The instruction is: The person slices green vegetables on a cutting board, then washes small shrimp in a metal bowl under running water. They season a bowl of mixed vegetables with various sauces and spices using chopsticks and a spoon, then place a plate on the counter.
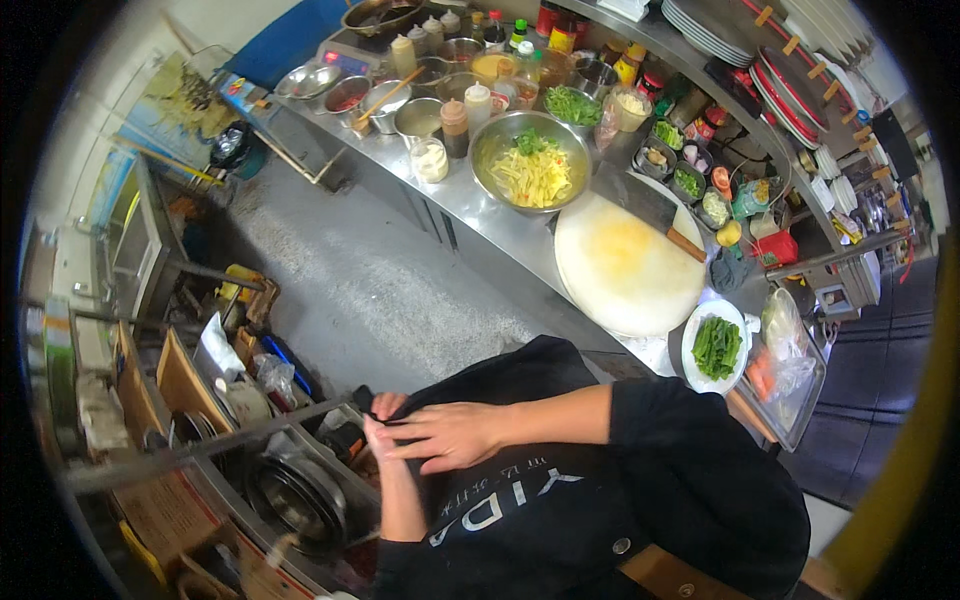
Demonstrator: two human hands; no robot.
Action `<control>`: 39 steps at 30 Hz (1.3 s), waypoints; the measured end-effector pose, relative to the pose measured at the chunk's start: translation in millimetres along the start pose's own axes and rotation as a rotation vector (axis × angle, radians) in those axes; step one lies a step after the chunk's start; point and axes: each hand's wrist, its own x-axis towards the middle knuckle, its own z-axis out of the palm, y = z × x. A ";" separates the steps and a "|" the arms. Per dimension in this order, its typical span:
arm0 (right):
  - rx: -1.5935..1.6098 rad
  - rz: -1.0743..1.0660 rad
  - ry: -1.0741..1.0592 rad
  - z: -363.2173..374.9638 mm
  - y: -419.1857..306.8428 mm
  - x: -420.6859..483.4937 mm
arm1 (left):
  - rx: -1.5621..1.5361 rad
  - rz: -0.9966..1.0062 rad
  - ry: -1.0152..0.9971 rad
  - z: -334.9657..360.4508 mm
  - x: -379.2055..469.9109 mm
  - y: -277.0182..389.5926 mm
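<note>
My left hand (381, 431) is curled around the edge of a black apron (517, 390), bunching the cloth between its fingers. Across its wrist lies my right hand (448, 436), fingers spread and nothing visible in them. The apron bears white writing and hangs out in front of me. Beyond it on the steel counter (480, 206) sits a round white chopping board (622, 262). A cleaver (651, 206) with a wooden handle rests on the board's far side. Beside the board is a steel mixing bowl (487, 176) of pale yellow shreds topped with green herbs.
An oval white plate (739, 365) of cut leafy greens stands near a metal tray (796, 424) with bagged vegetables. Squeeze bottles (454, 127) and steel pots (347, 101) crowd the counter's back. On my left are a metal rack (202, 448) and stacked pans (296, 499).
</note>
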 end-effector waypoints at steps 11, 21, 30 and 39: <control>1.299 0.899 1.808 -159.0 228.7 -108.6 | 2.500 -0.007 -0.044 28.0 218.4 183.3; 0.780 1.072 2.018 -174.6 188.8 -110.1 | 1.591 -0.470 -0.471 183.3 376.4 0.8; 0.564 1.247 1.626 -234.9 127.4 63.6 | 0.968 -0.847 -0.383 234.6 417.2 60.6; 0.910 1.058 1.051 -274.7 266.2 246.2 | 0.835 -0.587 0.164 224.4 494.8 251.3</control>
